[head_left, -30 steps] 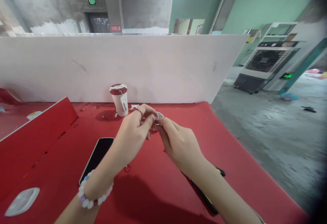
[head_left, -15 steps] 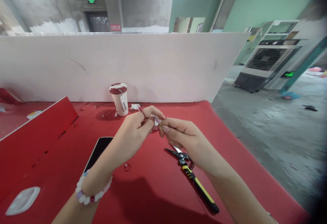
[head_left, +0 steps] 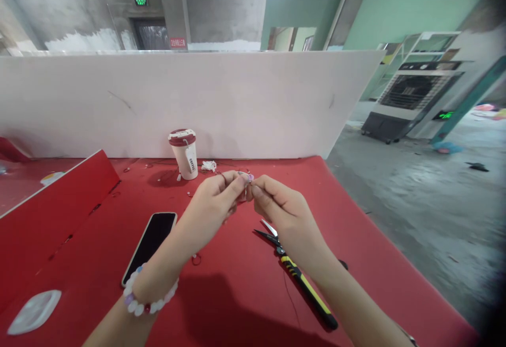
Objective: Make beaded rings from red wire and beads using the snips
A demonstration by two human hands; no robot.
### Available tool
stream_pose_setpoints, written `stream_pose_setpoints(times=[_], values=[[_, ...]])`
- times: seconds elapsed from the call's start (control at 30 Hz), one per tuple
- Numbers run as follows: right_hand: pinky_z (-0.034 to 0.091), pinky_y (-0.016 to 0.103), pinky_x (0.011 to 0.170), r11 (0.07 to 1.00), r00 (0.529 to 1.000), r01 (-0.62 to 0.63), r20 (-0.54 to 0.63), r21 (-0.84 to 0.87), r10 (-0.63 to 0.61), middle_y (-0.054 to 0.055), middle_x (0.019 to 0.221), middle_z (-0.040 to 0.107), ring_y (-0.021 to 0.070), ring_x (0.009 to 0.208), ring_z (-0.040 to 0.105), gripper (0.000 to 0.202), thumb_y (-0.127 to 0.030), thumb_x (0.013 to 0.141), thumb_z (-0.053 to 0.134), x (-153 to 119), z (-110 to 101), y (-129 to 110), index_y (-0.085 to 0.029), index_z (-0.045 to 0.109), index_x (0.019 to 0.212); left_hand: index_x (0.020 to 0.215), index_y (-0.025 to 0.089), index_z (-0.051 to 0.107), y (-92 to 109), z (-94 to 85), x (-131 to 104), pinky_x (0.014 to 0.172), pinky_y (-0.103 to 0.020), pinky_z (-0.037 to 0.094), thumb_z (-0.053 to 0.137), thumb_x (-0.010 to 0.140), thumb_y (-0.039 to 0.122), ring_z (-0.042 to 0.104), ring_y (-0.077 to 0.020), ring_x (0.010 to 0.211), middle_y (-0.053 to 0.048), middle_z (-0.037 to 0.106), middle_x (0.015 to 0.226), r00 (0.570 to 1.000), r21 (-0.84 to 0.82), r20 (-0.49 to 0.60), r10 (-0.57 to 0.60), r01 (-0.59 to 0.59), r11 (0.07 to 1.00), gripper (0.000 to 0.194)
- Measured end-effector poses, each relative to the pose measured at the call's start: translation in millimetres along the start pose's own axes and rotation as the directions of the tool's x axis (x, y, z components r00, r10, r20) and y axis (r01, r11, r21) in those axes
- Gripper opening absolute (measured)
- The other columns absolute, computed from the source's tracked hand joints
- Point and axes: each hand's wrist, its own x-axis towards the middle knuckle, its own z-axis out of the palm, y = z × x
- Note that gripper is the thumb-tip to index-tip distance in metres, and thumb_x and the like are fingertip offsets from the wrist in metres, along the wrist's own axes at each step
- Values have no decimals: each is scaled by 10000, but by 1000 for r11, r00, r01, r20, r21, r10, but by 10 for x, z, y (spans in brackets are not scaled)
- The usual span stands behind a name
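Note:
My left hand is closed, with thumb and forefinger pinching a small beaded cord. Its pale purple bead shows at the fingertips, and a reddish strand loops near the forefinger. Right against it, my right hand pinches the same beaded cord; the exact grip is hidden between the fingers. Below my right hand lies a pair of shears with black and yellow handles, blades apart. A thin dark thread runs over the table beside them. On my left wrist is a bracelet of white, purple and red beads.
Left of my forearm lies a phone on the red table. A lidded coffee cup stands near the white partition, beside a crumpled white piece. A small cord ring and a white dish also lie here.
Both hands have turned slightly, and the purple bead now sits higher at the left fingertips. My left forearm has shifted right, showing more of the phone. My right hand covers more of the shears.

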Motion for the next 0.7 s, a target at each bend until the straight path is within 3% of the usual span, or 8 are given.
stream_pose_setpoints(times=[0.1, 0.27, 0.4, 0.5, 0.63, 0.7], values=[[214, 255, 488, 1000, 1000, -2, 1, 12, 2, -51, 606, 321, 90, 534, 255, 234, -292, 911, 410, -23, 53, -4, -199, 459, 702, 588, 198, 409, 19, 21, -28, 421, -213, 311, 421, 878, 352, 321, -61, 399, 79, 362, 476, 999, 56, -17, 39, -38, 998, 329], [188, 262, 479, 990, 998, -28, 63, 137, 20, -57, 587, 279, 91, 526, 227, 217, -266, 902, 424, -17, 58, 12, -196, 463, 701, 557, 191, 424, 39, 1, -54, 490, -220, 316, 412, 843, 186, 389, -80, 489, 59, 430, 506, 982, 286, -113, 153, -115, 951, 287], [167, 264, 470, 947, 989, -59, 146, 316, 13, -64, 576, 265, 82, 507, 209, 249, -278, 913, 444, 10, 26, 54, -193, 458, 679, 614, 199, 445, 2, -17, -28, 476, -234, 327, 385, 892, 319, 379, -87, 458, 60, 398, 525, 995, 154, -17, 96, -92, 984, 309], [155, 264, 466, 919, 981, -101, 190, 380, 29, -67, 569, 258, 78, 499, 196, 256, -288, 918, 453, 19, 17, 77, -190, 465, 681, 613, 195, 448, 7, -11, -34, 491, -233, 334, 370, 913, 341, 399, -89, 479, 48, 425, 549, 990, 198, -8, 140, -136, 971, 343], [143, 263, 464, 926, 982, -126, 176, 355, 66, -70, 564, 235, 78, 500, 180, 243, -280, 909, 460, 14, 21, 71, -186, 475, 685, 603, 194, 436, 43, 7, -70, 512, -221, 336, 352, 933, 306, 430, -96, 516, 42, 474, 561, 970, 436, -62, 237, -187, 880, 358], [140, 260, 465, 935, 982, -141, 165, 324, 91, -70, 564, 221, 79, 501, 170, 233, -278, 899, 464, 11, 13, 61, -185, 485, 687, 625, 194, 442, 35, 21, -73, 501, -226, 319, 336, 937, 260, 438, -99, 509, 37, 498, 571, 945, 592, -63, 320, -223, 774, 337]])
